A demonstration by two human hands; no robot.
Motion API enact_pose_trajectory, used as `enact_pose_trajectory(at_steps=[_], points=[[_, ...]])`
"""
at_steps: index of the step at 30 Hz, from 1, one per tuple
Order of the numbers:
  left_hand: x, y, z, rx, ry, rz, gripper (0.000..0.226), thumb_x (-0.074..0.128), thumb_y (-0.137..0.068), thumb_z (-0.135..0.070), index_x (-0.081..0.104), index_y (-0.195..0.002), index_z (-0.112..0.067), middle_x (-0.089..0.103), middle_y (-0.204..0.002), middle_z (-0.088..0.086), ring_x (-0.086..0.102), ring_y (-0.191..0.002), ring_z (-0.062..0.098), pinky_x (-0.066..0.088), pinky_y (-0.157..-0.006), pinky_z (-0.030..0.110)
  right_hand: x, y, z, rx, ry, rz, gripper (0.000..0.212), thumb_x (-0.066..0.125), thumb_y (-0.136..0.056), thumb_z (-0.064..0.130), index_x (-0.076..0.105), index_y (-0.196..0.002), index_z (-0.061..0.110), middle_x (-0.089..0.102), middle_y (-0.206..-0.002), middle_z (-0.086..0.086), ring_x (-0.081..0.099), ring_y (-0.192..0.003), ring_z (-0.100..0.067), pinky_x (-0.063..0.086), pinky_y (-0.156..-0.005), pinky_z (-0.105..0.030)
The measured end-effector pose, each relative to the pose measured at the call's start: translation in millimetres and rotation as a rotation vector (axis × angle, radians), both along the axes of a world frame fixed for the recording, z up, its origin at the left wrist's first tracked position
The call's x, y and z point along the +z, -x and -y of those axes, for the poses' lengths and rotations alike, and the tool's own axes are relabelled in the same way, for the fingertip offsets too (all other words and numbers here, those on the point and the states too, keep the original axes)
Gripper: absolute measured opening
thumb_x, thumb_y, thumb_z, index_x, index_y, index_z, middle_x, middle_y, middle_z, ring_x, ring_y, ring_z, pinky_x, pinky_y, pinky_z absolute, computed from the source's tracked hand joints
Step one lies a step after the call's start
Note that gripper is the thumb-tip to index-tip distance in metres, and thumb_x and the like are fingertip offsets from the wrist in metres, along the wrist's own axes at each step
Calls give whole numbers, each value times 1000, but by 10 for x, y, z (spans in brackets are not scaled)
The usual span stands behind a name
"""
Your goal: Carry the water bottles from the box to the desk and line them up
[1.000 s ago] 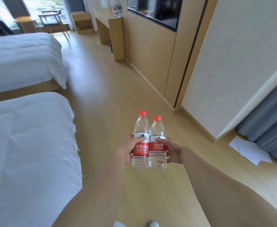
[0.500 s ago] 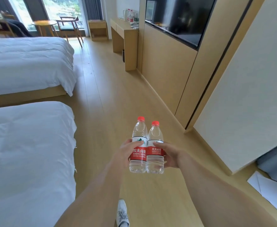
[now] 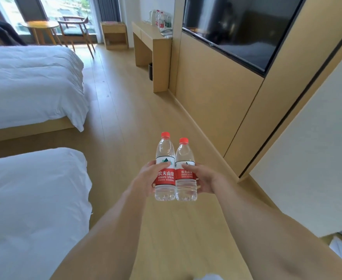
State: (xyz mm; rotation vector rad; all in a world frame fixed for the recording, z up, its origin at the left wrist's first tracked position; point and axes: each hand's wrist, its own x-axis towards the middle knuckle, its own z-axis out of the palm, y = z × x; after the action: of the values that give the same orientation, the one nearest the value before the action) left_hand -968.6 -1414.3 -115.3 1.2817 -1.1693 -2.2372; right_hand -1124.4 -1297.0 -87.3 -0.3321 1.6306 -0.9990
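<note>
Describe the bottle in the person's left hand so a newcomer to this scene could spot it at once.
Start at the two forearms reaching forward over the wooden floor. They press two red-capped bottles together. The left hand holds the left bottle, whose cap sits higher than that of the right bottle.

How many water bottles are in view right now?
At least 4: the left-hand bottle in the left hand, the right-hand bottle in the right hand, and about two far bottles on the desk; others may be hidden there.
</note>
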Motion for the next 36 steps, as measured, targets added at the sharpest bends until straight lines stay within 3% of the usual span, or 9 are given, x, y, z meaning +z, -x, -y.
enact_pose_trajectory(at_steps=[8, 13, 19, 26, 36], points=[[46, 151, 1197, 117, 30, 12, 48, 82, -81, -11, 57, -122, -13, 73, -107, 20, 77, -77, 30, 60, -61, 40, -77, 280, 1385, 103, 43, 22, 44, 74, -87, 39, 62, -123, 15, 71, -115, -10, 67, -105, -31, 49, -99, -60], [71, 313, 2126, 194, 69, 17, 47, 78, -86, -10, 55, -126, -10, 70, -114, 22, 75, -91, 35, 62, -70, 46, -166, 544, 2513, 188, 79, 57, 48, 74, -88, 37, 59, -129, 18, 68, -121, -12, 66, -109, -33, 50, -98, -59], [217, 584, 3288, 289, 91, 73, 45, 76, -87, -11, 56, -127, -9, 69, -116, 24, 70, -105, 42, 54, -92, 63, -112, 861, 3848, 295, 98, 97, 44, 72, -90, 39, 61, -126, 19, 70, -117, -11, 68, -107, -32, 53, -95, -56], [262, 796, 4391, 368, 82, 34, 45, 78, -85, -10, 56, -124, -10, 71, -113, 24, 71, -102, 41, 55, -91, 62, -69, 1101, 5076, 354, 97, 89, 43, 74, -89, 40, 61, -124, 20, 71, -118, -11, 68, -107, -32, 51, -97, -58], [-67, 1180, 6287, 267, 48, -9, 46, 77, -86, -10, 53, -126, -11, 69, -115, 24, 71, -103, 42, 55, -91, 63, -275, 1439, 6828, 276, 53, 29, 45, 75, -87, 41, 61, -124, 20, 71, -115, -10, 69, -103, -31, 56, -90, -53]])
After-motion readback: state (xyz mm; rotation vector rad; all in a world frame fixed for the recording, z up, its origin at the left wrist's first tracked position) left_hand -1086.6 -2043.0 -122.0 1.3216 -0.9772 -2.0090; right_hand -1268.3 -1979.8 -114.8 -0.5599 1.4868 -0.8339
